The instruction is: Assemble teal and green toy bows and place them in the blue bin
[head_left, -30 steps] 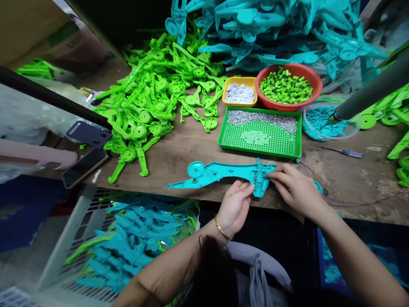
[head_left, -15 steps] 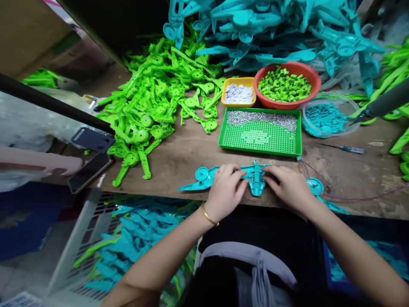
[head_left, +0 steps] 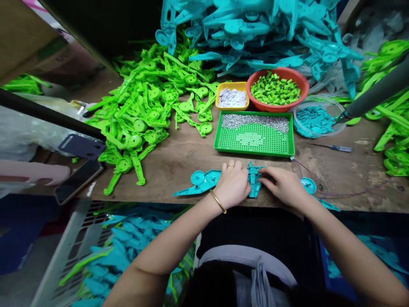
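A long teal plastic part lies flat along the near edge of the wooden table. My left hand rests on top of it with curled fingers pressing down just left of its ribbed middle. From the right, my right hand pinches that same ribbed section with its fingertips. A second teal piece with a round end sticks out beyond my right wrist, next to thin wires.
A green perforated tray of small metal screws sits just behind the hands. Behind it are a yellow dish, a red bowl of green pieces and a clear tub. Green parts pile left, teal parts at back. Phones lie left, a screwdriver right, a basket below.
The teal part was held by its right end a second ago. My left hand has since moved on top of it and both hands now press its ribbed middle.
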Motion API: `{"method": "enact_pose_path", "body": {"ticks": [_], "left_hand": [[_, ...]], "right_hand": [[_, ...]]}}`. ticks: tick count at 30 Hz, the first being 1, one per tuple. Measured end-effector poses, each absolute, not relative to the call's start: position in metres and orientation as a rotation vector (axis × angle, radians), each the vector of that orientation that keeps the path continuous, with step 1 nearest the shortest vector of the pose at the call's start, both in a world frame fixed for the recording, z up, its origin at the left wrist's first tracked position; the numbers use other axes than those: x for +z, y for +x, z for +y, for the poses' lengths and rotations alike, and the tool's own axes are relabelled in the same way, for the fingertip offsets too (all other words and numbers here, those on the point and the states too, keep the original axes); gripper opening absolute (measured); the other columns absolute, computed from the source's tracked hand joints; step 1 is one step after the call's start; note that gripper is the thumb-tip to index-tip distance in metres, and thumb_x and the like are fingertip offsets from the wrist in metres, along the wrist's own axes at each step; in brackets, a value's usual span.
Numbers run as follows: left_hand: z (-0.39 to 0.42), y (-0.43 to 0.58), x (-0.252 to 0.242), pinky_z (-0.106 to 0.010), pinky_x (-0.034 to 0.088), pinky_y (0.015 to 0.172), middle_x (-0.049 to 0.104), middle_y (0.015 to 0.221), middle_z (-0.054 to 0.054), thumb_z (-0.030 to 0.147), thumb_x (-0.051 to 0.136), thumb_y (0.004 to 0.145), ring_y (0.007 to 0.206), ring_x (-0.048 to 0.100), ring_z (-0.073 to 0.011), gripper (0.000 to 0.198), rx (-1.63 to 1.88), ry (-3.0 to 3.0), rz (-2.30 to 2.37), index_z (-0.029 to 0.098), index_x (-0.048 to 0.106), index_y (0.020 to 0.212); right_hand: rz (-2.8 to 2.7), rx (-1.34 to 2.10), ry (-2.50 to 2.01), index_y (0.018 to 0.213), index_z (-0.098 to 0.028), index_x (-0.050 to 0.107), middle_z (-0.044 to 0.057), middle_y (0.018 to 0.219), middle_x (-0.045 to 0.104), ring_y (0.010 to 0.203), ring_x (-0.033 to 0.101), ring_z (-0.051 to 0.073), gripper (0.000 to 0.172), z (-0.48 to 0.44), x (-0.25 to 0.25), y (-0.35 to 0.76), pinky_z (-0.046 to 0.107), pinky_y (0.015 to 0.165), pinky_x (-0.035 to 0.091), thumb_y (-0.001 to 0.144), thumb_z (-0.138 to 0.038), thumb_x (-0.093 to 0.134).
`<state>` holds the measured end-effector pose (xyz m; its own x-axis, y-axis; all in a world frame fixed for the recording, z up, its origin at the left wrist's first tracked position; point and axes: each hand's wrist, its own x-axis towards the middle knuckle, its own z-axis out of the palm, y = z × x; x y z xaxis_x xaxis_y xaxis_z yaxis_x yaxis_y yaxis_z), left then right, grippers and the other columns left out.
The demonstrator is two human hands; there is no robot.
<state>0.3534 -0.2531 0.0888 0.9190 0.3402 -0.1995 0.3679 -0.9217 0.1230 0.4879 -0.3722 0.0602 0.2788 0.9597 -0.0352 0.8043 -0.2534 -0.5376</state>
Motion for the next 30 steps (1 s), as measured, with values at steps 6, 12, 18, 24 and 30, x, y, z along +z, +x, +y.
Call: {"method": "enact_pose_path", "body": {"ticks": [6, 12, 18, 24, 30], "left_hand": [[-0.241, 0.339, 0.09, -0.039, 0.041, 0.074, 0.055, 0.089, -0.011, 0.021, 0.04, 0.091, 0.087, 0.049, -0.0266, 0.017, -0.122, 2.918, 0.507, 0.013, 0.055, 0.087], [-0.22, 0.312, 0.065, -0.033, 0.043, 0.076, 0.057, 0.086, -0.006, 0.02, 0.037, 0.095, 0.082, 0.049, -0.0198, 0.019, 0.196, 2.745, 0.302, 0.017, 0.056, 0.095], [-0.225, 0.313, 0.053, -0.036, 0.04, 0.078, 0.056, 0.093, -0.008, 0.022, 0.04, 0.094, 0.088, 0.048, -0.0214, 0.018, 0.313, 2.727, 0.386, 0.016, 0.056, 0.089], [-0.225, 0.313, 0.052, -0.037, 0.042, 0.082, 0.053, 0.092, -0.008, 0.019, 0.04, 0.093, 0.09, 0.049, -0.0206, 0.014, 0.417, 2.591, 0.429, 0.017, 0.053, 0.087], [-0.223, 0.312, 0.055, -0.033, 0.044, 0.086, 0.05, 0.096, -0.007, 0.015, 0.041, 0.091, 0.094, 0.05, -0.0178, 0.011, 0.485, 2.385, 0.477, 0.017, 0.051, 0.084]], "right_hand": [[-1.68, 0.607, -1.943, 0.109, -0.02, 0.059, 0.007, 0.108, 0.066, 0.101, 0.061, 0.019, 0.025, -0.382, 0.063, 0.501, 0.035, 0.087, 0.049, 0.085, -0.021, 0.053], [-1.735, 0.536, -1.971, 0.101, -0.019, 0.062, 0.008, 0.097, 0.063, 0.095, 0.059, 0.019, 0.023, -0.382, 0.065, 0.501, 0.035, 0.084, 0.047, 0.091, -0.021, 0.041], [-1.648, 0.541, -2.252, 0.093, -0.02, 0.058, 0.004, 0.094, 0.061, 0.083, 0.06, 0.017, 0.022, -0.367, 0.072, 0.488, 0.029, 0.07, 0.043, 0.093, -0.033, 0.041], [-1.706, 0.562, -2.407, 0.098, -0.021, 0.057, 0.003, 0.099, 0.063, 0.081, 0.061, 0.017, 0.024, -0.359, 0.081, 0.478, 0.027, 0.062, 0.038, 0.093, -0.034, 0.038], [-1.932, 0.545, -2.49, 0.108, -0.023, 0.06, 0.006, 0.103, 0.057, 0.069, 0.06, 0.014, 0.029, -0.37, 0.092, 0.476, 0.026, 0.055, 0.035, 0.092, -0.026, 0.036]]}}
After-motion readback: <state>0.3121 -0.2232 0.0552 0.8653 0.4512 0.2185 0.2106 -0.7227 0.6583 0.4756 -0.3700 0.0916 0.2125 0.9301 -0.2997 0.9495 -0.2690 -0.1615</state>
